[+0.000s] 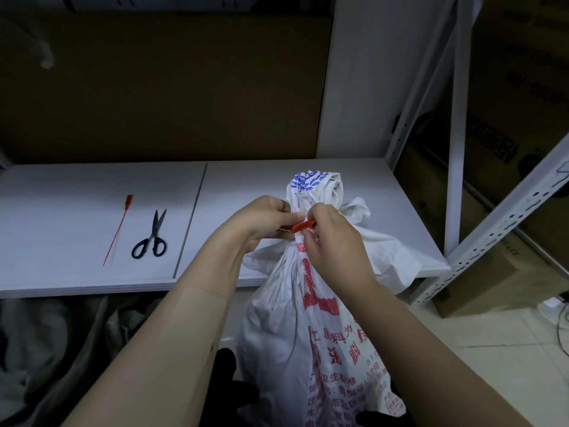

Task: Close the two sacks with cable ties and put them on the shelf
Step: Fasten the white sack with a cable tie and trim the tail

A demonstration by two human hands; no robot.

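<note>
A white woven sack (308, 340) with red and blue print stands on the floor in front of the white shelf (92, 192), its gathered neck at the height of the shelf board. My left hand (261, 223) grips the bunched neck from the left. My right hand (332, 241) pinches a red cable tie (303, 225) wrapped at that neck. A second red cable tie (118, 229) lies loose on the shelf at the left. Another white sack (391, 254) lies slumped on the shelf behind the first, partly hidden.
Black-handled scissors (151, 238) lie on the shelf beside the loose tie. White perforated uprights (492, 232) stand at the right, with cardboard boxes (508, 118) behind them. Grey fabric (55, 349) lies under the shelf at the left. Cables (558, 315) trail on the tiled floor at the right.
</note>
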